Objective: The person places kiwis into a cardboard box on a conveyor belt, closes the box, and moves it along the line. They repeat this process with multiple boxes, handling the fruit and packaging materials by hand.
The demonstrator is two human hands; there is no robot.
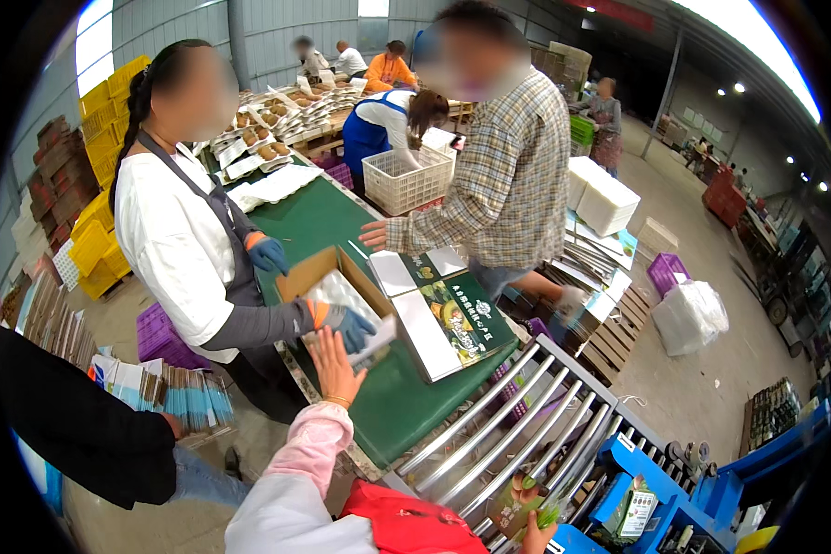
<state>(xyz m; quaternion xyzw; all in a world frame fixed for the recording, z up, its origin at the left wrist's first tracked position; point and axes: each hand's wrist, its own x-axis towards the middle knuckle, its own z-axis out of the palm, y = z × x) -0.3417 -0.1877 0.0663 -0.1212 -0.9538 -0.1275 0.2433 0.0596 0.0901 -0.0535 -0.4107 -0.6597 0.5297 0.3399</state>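
Note:
My left hand (336, 368), with fingers spread, is at the near edge of an open cardboard box (322, 266) holding white packing material. Whether it touches the box cannot be told. A co-worker's gloved hand (350, 327) is just beyond it, at a box flap. Beside that box lies a printed green and white carton (450, 318) on the green conveyor belt (395, 415). At the bottom, my right hand (539, 537) is beside a printed carton (516, 504) over the metal rollers; its grip is partly cut off by the picture's edge.
Metal rollers (498, 422) adjoin the belt, with a blue machine (637, 457) at the right. One co-worker stands left of the belt, another in a plaid shirt (519, 166) across it. A white crate (408, 180) and trays of brown fruit (270, 149) are farther back.

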